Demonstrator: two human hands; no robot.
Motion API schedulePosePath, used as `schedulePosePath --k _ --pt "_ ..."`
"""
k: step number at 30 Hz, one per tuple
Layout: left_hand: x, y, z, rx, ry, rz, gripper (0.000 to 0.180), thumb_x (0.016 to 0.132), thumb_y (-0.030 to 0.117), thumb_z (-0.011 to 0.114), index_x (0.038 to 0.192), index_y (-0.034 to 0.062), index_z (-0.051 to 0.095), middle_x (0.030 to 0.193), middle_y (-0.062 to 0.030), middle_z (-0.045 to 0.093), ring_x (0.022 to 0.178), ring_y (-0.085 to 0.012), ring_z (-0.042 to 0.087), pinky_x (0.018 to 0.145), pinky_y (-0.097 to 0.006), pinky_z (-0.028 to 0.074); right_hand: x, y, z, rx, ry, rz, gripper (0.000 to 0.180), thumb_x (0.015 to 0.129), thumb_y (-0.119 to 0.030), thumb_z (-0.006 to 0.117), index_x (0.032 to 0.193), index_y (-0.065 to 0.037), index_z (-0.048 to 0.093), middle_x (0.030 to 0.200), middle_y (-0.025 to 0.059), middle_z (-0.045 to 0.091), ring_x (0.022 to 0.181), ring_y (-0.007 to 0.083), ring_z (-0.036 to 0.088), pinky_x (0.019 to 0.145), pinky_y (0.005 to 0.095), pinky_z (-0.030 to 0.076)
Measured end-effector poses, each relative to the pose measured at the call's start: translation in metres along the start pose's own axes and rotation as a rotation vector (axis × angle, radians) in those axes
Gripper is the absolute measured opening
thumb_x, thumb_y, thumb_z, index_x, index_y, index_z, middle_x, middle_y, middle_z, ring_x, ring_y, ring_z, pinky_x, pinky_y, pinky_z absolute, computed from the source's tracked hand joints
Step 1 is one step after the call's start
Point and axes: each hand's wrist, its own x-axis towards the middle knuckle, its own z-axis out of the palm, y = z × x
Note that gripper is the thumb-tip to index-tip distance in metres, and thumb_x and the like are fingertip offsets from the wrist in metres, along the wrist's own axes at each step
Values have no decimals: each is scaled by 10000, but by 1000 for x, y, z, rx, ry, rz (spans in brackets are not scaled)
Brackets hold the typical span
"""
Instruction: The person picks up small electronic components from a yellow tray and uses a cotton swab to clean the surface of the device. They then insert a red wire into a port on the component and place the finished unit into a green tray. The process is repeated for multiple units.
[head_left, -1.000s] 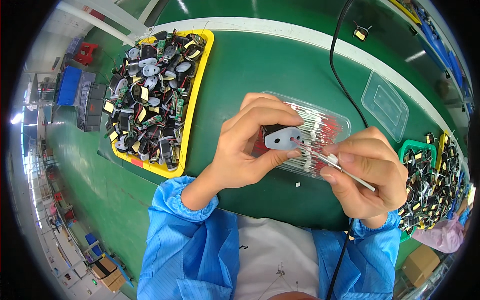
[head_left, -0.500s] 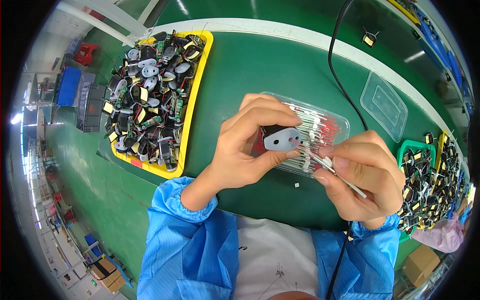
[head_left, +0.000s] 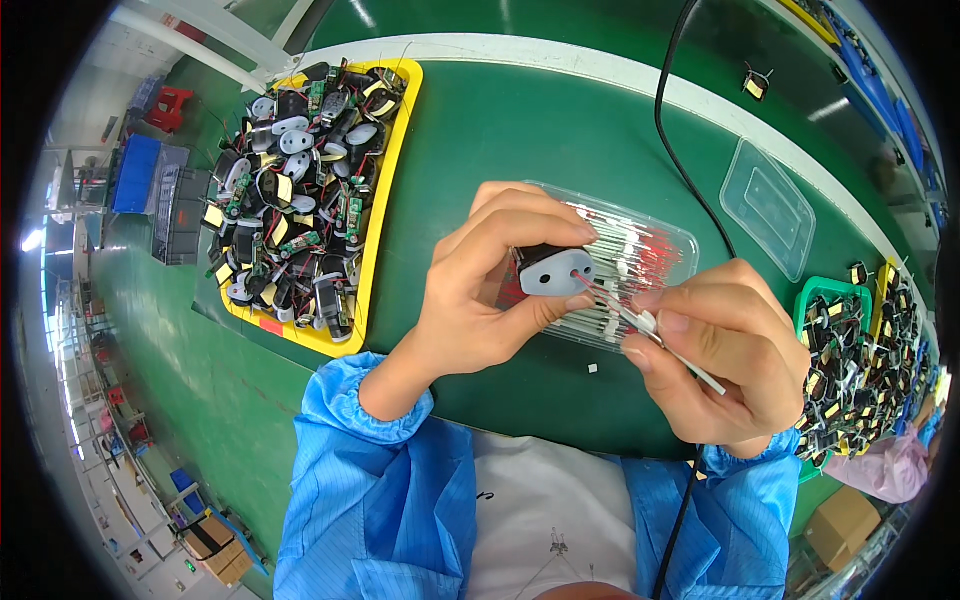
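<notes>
Left hand [head_left: 480,290] pinches small grey-and-black oval plastic part [head_left: 553,271] above clear plastic tray of red-and-white wires [head_left: 640,250]. Right hand [head_left: 725,355] grips thin white wire [head_left: 665,345], tip at the part. Yellow tray of similar parts [head_left: 385,190] to the left, on green bench [head_left: 520,120].

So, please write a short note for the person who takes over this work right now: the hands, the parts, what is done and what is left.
Left hand: holds a small grey-and-black plug part over the green table.
Right hand: pinches a thin white-sleeved wire, its tip at the plug part.
Parts: clear tray of wires behind the hands; yellow tray of plug parts at left; green tray of parts at right.
Done: part and wire picked up.
Left: wire does not look seated yet; yellow tray looks full.
</notes>
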Motion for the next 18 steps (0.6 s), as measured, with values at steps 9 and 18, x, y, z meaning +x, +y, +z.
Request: schedulePosePath --k 9,18 --pt "0 -3 -4 88 -66 57 411 711 99 775 1044 -1 557 1014 -141 624 984 -239 521 836 -340 439 0 -2 1 15 13 5 322 679 36 756 921 10 544 821 186 642 621 212 583 515 294 451" --pt "0 -1 2 -16 7 -13 429 618 -37 764 1018 2 611 1021 -104 624 964 -253 538 832 -347 438 -2 2 2 -14 28 -10 345 658 47 761 925 2 547 840 186 641 626 219 583 516 292 452"
